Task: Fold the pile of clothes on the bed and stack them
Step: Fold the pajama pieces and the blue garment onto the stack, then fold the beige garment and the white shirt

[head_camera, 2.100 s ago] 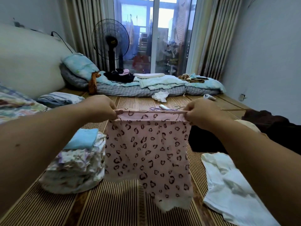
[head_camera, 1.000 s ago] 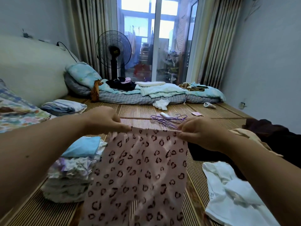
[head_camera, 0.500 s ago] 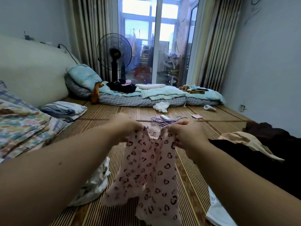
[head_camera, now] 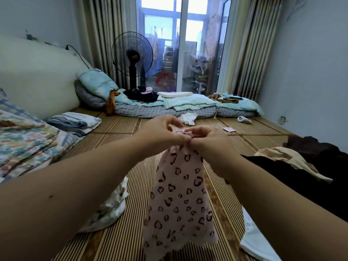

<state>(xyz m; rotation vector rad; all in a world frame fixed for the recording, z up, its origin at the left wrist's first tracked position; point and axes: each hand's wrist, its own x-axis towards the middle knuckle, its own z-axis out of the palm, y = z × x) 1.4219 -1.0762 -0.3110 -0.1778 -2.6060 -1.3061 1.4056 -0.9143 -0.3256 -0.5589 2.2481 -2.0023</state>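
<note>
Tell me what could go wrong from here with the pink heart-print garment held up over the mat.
1. The left hand and right hand pinch only the bunched top edge of the pink garment. A corner could slip out, leaving the hanging halves uneven.
2. The stack of folded clothes is mostly out of the head camera's sight, so setting the piece on it half-blind might tip it.

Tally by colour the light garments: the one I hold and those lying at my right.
Pink heart-print cloth garment: 1
Beige crumpled cloth garment: 1
White crumpled cloth garment: 1
Total: 3
</note>
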